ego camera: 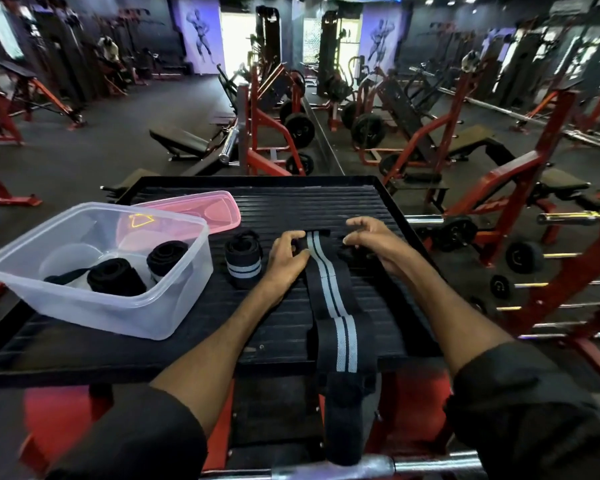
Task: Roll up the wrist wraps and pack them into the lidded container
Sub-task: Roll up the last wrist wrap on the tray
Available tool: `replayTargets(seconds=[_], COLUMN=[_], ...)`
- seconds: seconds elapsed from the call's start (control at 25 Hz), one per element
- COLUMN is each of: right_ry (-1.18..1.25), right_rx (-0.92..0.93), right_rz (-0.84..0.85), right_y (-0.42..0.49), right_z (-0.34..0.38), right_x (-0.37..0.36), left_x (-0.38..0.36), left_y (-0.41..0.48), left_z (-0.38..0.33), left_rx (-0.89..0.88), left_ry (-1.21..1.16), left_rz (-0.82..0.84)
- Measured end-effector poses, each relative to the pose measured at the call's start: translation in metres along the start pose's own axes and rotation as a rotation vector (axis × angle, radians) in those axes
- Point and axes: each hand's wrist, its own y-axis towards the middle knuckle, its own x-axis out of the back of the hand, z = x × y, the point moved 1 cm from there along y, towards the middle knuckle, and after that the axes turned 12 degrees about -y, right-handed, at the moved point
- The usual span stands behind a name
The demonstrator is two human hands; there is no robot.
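A long black wrist wrap with grey stripes [333, 306] lies unrolled down the middle of the black ribbed platform [326, 202], its near end hanging over the front edge. My left hand [288, 254] pinches the wrap's far end from the left. My right hand [371, 240] holds the same end from the right, fingers curled. A rolled striped wrap [243, 263] stands just left of my left hand. The clear plastic container [104, 306] sits at the left with two rolled black wraps [116, 277] inside. Its pink lid [201, 209] lies behind it.
The platform sits on a red machine frame with a chrome bar [326, 469] below its front edge. Red benches, weight plates [368, 129] and barbells fill the gym floor beyond and to the right. A person sits far back on the left.
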Motion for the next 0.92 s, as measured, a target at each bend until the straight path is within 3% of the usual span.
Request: replayTargets(seconds=[0.08,0.24,0.44,0.52,0.64,0.76,0.92], right_ry=[-0.057,-0.42,-0.366,-0.417,-0.514,-0.444,0.073], right_rx=[0.031,0.126,0.379,0.525,0.692,0.641,0.26], right_rz=[-0.023,-0.005,-0.171,-0.232,-0.245,-0.118,0.27], right_y=[0.023,0.046,0.041,0.03,0.018,0.013,0.007], right_z=[0.01,0.015,0.003,0.004,0.002,-0.009,-0.005], right_x=[-0.012,-0.033,-0.03,-0.024,-0.02,-0.017,-0.002], left_x=[0.0,0.005,0.003,0.003,0.007,0.006,0.006], left_y=[0.0,0.002,0.003,0.011,0.021,0.022,0.019], left_z=[0.003,0.005,-0.011,-0.016,-0.007,0.004,0.002], left_rx=[-0.058,-0.039,0.056,0.104,0.033,-0.083,-0.207], left_ry=[0.0,-0.106,-0.323,-0.233,0.151,0.292,0.211], left_rz=[-0.025,-0.049,-0.109,-0.018,0.252,0.254,0.183])
